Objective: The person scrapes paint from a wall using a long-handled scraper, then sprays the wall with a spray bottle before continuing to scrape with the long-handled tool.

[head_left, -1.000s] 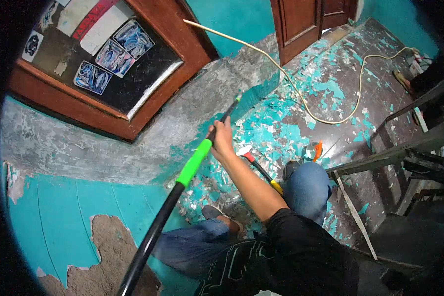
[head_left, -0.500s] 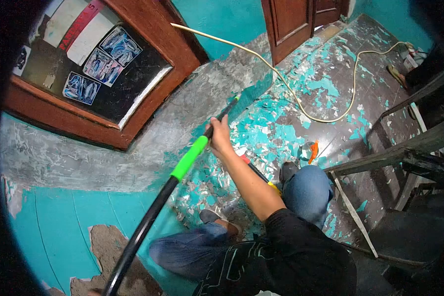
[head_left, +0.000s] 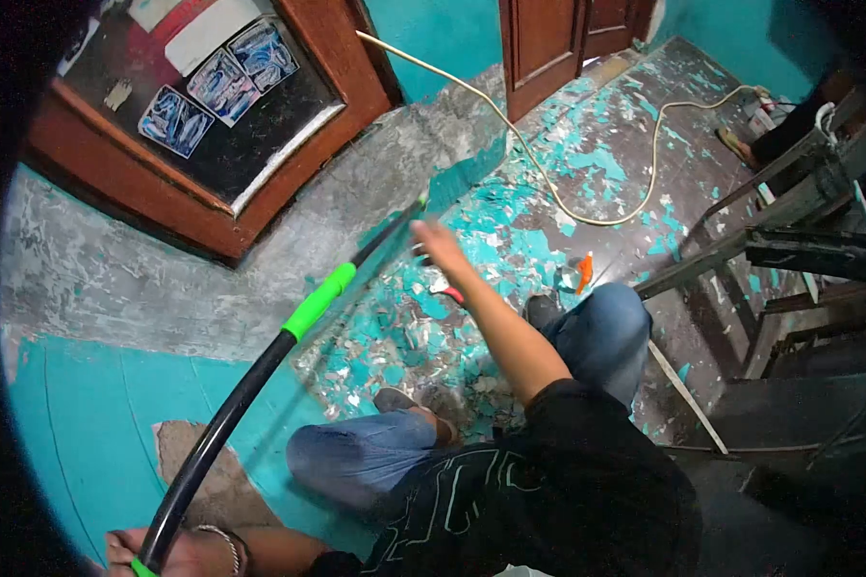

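Observation:
A long black pole (head_left: 223, 415) with a bright green sleeve (head_left: 319, 303) slants from the lower left up to the bare grey lower wall. Its far end, green at the tip, is near the foot of the wall beside a strip of turquoise paint. My left hand (head_left: 178, 555), with a bracelet at the wrist, is wrapped round the near end at the bottom left. Off the pole, my right hand (head_left: 441, 252) is just right of its upper part, fingers apart and slightly blurred.
Turquoise paint flakes (head_left: 496, 207) litter the floor around my feet. A cream cable (head_left: 539, 171) loops from the wall across the floor. An orange-handled item (head_left: 584, 273) lies near my knee. A wooden frame (head_left: 731, 255) stands at the right, and a wood-framed window (head_left: 298, 183) at upper left.
My right hand has let go of the pole and opened. The pole's upper end has shifted left in view. My left hand, almost out of view before, now shows on the lower end.

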Available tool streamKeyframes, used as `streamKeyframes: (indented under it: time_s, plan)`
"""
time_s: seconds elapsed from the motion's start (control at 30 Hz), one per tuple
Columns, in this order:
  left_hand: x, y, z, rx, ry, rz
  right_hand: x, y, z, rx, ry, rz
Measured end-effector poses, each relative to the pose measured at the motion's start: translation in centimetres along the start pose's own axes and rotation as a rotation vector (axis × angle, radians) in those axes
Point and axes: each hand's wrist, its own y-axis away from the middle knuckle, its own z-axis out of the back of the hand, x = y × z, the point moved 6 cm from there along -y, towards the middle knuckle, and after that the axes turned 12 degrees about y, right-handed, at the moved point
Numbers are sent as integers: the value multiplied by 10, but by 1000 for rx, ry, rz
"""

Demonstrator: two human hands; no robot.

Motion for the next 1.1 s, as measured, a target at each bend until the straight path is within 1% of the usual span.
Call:
streamKeyframes:
  time_s: [0.03,0.07,0.1,0.13,0.17,0.2,0.23,0.27,0.3,0.33,0.37,0.4,0.43,0.5,0.53,0.6,0.63,0.67,0.7,0.73,0.77,0.8,0.83,0.87,0.9,0.93,0.97,1.0,1.03,1.07,1.1]
  plan:
    - [4,2,0,-43,25,1,-24,-10,44,-356,309,99]
    - [7,5,1,-82,50,3,-38,-1,86,-653,482,65]
    - [9,9,3,-109,77,8,-55,6,130,-913,642,81]
    - [10,14,3,-105,77,24,-61,22,167,-1020,807,-70]
    - [22,22,8,-281,523,206,-80,31,202,-1144,864,-136]
    - [32,31,5,-454,969,381,-77,55,219,-1253,975,-280]
    - [7,21,-19,-507,695,313,-86,68,238,-1085,955,-538]
    - [7,18,-17,-512,686,297,-100,78,248,-897,920,-776]
    - [10,18,-13,-523,788,353,-111,81,257,-1035,1030,-855]
    - [11,17,-11,-530,881,406,-115,80,260,-1189,1311,-731]
    - [11,15,-9,-503,894,403,-136,79,280,-1134,1215,-752]
    - [6,11,-11,-495,860,387,-129,86,284,-1070,1123,-784]
    - [0,6,-19,-490,823,349,-118,90,281,-1038,1131,-774]
    - [-9,0,-36,-511,754,319,-102,92,277,-941,1324,-700]
    - [-9,0,-39,-506,749,316,-108,89,280,-933,1322,-697]
    - [-8,6,-47,-418,811,338,-131,75,281,-737,1422,-617]
    - [-9,9,-49,-383,717,327,-140,69,286,-729,1425,-618]
    - [-11,10,-56,-385,711,330,-138,53,288,-719,1462,-449]
    - [-17,11,-63,-395,633,309,-138,44,287,-703,1493,-280]
    - [-21,12,-64,-403,555,285,-137,46,286,-698,1499,-277]
    - [-17,16,-62,-364,612,320,-137,55,295,-833,1434,-463]
    - [-15,19,-58,-369,609,318,-135,66,304,-966,1355,-647]
    - [-12,21,-57,-340,631,360,-82,101,270,-871,1224,-841]
    - [-8,25,-57,-312,650,400,-119,74,304,-873,1229,-827]
    - [-7,32,-53,-319,639,401,-179,73,324,-717,1237,-845]
    - [-5,42,-53,-276,583,429,-237,72,322,-558,1243,-865]
    - [-3,52,-54,-229,535,463,-213,79,302,-570,1217,-775]
    - [1,60,-60,-180,509,507,-174,93,280,-599,1187,-705]
    - [6,66,-53,-149,648,472,-200,81,289,-581,1163,-726]
    - [3,68,-65,-143,699,503,-209,77,294,-567,1133,-758]
    - [-1,69,-72,-203,545,505,-219,73,300,-531,1045,-766]
